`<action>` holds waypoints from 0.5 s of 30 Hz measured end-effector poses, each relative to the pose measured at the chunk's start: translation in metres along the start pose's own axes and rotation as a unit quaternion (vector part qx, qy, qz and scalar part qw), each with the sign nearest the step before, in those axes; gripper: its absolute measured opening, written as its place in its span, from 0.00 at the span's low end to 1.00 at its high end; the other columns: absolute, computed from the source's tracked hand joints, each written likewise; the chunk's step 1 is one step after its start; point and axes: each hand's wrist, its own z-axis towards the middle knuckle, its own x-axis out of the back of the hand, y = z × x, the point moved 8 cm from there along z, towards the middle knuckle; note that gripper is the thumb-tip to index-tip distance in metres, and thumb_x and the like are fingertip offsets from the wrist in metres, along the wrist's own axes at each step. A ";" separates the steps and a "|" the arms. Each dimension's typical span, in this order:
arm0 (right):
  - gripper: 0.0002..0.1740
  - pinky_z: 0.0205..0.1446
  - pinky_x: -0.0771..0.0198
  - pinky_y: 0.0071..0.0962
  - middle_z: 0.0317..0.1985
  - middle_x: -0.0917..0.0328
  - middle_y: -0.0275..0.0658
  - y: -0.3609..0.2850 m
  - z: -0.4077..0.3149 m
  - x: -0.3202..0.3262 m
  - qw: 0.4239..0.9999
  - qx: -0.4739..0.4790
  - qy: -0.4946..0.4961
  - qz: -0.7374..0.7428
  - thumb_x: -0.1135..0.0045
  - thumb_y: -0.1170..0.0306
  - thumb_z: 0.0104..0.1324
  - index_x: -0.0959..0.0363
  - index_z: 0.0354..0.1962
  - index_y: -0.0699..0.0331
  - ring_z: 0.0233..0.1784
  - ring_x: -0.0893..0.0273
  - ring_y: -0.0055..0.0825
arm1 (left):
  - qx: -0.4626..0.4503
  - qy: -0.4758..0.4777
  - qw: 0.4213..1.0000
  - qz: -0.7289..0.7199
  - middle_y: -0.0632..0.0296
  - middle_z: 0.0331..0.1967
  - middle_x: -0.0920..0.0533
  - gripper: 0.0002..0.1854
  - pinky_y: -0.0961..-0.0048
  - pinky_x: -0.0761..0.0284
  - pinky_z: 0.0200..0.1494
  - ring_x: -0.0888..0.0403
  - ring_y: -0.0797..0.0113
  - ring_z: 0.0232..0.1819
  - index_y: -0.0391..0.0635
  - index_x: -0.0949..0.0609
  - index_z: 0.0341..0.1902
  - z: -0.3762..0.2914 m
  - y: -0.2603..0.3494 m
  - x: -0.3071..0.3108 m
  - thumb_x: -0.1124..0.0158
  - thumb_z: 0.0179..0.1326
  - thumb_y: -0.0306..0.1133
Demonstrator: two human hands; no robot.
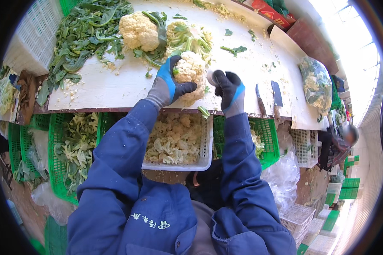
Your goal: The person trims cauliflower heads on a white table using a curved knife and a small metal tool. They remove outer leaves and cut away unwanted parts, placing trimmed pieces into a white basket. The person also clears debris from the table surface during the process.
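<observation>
My left hand point(175, 79), in a grey, blue and black glove, grips a cauliflower head point(191, 71) over the front part of the white work table point(115, 92). Just to its right, my right hand point(228, 87), gloved alike, is closed on a small pale object point(213, 77), blurred and mostly hidden by the fingers; I cannot tell what it is. Beyond my left hand lie a second cauliflower point(138, 31) with a leaf beside it and a third point(191, 38) with its cut stalks upward. A knife point(260, 101) and a flat blade with a handle point(276, 94) lie right of my right hand.
Leaves point(83, 38) are heaped at the back left. Below the table edge stand a white crate point(207, 159) of florets and green crates point(56, 165) point(273, 153) with trimmings. A bagged cauliflower point(316, 84) lies at the right. A person point(338, 143) is farther off at the right.
</observation>
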 end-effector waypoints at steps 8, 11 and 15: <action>0.27 0.31 0.30 0.24 0.32 0.15 0.37 0.060 0.018 0.011 0.996 -0.046 -0.049 0.059 0.23 0.52 0.69 0.17 0.49 0.70 0.27 0.24 0.20 | -0.017 -0.022 0.990 0.135 0.44 0.67 0.22 0.56 0.59 0.24 0.73 0.22 0.50 0.69 0.41 0.30 0.77 0.006 -0.004 -0.020 0.09 0.45 0.42; 0.24 0.30 0.32 0.24 0.34 0.16 0.39 0.013 0.010 -0.013 0.997 -0.010 -0.040 0.062 0.24 0.62 0.69 0.19 0.50 0.74 0.26 0.26 0.21 | 0.008 -0.003 0.995 0.099 0.44 0.67 0.23 0.56 0.59 0.23 0.73 0.21 0.49 0.68 0.41 0.31 0.77 0.006 -0.006 -0.008 0.09 0.45 0.42; 0.25 0.33 0.29 0.25 0.33 0.15 0.37 0.036 0.025 -0.007 0.999 -0.004 -0.045 0.025 0.24 0.56 0.70 0.17 0.49 0.71 0.26 0.25 0.21 | 0.018 -0.017 0.996 0.090 0.46 0.68 0.23 0.55 0.61 0.23 0.71 0.21 0.52 0.68 0.42 0.31 0.76 0.008 -0.002 -0.012 0.09 0.46 0.41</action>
